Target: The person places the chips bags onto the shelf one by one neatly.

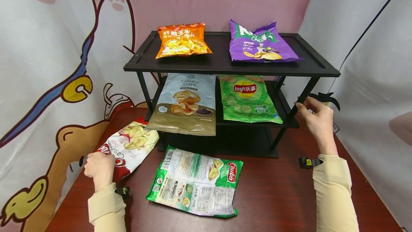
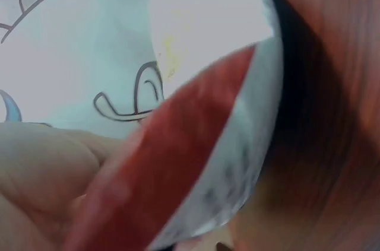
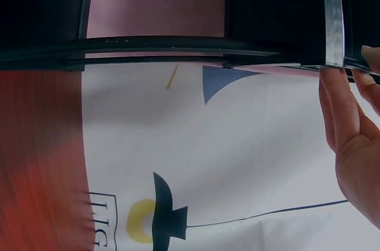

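My left hand (image 1: 100, 167) grips the near end of a white and red cassava chips bag (image 1: 139, 148), which lies slanted at the table's left side. In the left wrist view the bag (image 2: 184, 138) appears close up and blurred. At the right, my right hand (image 1: 318, 122) holds the front post (image 1: 308, 90) of a black tiered rack (image 1: 209, 68) between thumb and fingers. The right wrist view has the fingers (image 3: 343, 111) against the rack frame. A green and white Chuba bag (image 1: 196, 182) lies on the table between my hands.
On the top shelf sit an orange snack bag (image 1: 182, 40) and a purple chips bag (image 1: 262, 42). Below them, a grey-brown cassava chips bag (image 1: 188, 105) overhangs the shelf beside a green Lay's bag (image 1: 248, 99). Printed cloth (image 1: 370, 99) hangs around the brown table (image 1: 273, 196).
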Demonstrator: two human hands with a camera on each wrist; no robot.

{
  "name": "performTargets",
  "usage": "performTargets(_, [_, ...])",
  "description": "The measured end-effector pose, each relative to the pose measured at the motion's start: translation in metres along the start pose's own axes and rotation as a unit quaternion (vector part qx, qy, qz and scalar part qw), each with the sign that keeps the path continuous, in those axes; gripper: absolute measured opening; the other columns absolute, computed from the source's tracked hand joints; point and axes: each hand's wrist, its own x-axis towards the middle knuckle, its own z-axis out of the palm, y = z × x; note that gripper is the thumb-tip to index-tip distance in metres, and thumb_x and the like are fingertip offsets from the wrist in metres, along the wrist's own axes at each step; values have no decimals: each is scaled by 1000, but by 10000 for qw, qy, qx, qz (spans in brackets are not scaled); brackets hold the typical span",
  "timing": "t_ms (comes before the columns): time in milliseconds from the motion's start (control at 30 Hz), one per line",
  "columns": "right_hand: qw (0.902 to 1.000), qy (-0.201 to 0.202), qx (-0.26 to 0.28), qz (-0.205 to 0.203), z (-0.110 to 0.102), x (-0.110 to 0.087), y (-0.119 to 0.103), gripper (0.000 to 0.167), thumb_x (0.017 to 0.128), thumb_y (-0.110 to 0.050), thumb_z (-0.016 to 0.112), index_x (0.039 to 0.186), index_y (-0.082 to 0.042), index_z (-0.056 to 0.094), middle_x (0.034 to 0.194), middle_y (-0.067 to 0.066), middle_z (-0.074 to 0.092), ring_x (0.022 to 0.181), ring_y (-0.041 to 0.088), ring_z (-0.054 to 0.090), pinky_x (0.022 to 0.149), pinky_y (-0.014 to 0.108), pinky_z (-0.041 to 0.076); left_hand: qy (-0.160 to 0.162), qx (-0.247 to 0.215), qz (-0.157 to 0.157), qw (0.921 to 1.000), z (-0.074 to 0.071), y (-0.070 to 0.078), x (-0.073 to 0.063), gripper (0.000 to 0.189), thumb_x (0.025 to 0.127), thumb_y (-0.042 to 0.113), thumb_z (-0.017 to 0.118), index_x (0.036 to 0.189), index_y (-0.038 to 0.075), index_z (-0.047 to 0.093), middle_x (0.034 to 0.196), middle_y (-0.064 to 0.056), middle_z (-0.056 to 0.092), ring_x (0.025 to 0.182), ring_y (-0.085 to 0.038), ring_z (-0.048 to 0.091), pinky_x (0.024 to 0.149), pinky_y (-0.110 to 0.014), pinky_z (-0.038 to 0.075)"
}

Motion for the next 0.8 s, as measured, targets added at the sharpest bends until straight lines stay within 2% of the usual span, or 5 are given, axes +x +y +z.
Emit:
performTargets(133, [10000, 29, 18, -65, 1, 1, 1, 19, 88, -25, 63, 82, -7, 64, 67, -30, 49, 60, 1, 38, 51, 19, 26, 813, -250, -53, 9964, -11, 0, 1, 51, 82, 11, 39, 120, -22, 38, 108, -49, 52, 98, -63, 52, 76, -63, 42])
performTargets(333, [10000, 26, -7, 2, 1, 1, 1, 18, 88, -26, 63, 84, -8, 65, 67, -30, 49, 61, 2, 39, 51, 19, 27, 1944, -690, 365, 9778, -29, 7, 0, 42, 82, 5, 44, 119, -14, 40, 101, -46, 53, 90, -64, 50, 71, -68, 38])
performTargets(500, [10000, 28, -5, 37, 0, 2, 1, 18, 88, -26, 63, 83, -8, 64, 66, -29, 49, 59, 2, 38, 49, 20, 26, 2476, -626, 1151, 9600, -40, 15, 0, 29, 80, -1, 42, 105, -14, 49, 94, -43, 55, 86, -60, 51, 68, -67, 37])
performTargets(633, [10000, 42, 11, 23, 0, 1, 0, 19, 88, -26, 62, 88, -7, 67, 68, -33, 49, 62, 1, 39, 52, 19, 28, 2721, -420, 1895, 9425, -40, 20, 1, 23, 79, -6, 41, 96, -11, 55, 91, -39, 57, 85, -57, 52, 72, -63, 36])
performTargets(800, [10000, 8, -8, 16, -1, 0, -1, 20, 89, -27, 62, 92, -7, 68, 68, -36, 49, 61, 0, 40, 53, 17, 29, 3056, -629, 2304, 9217, -35, 22, 2, 20, 83, -7, 40, 92, -6, 58, 87, -33, 59, 84, -51, 52, 87, -59, 33])
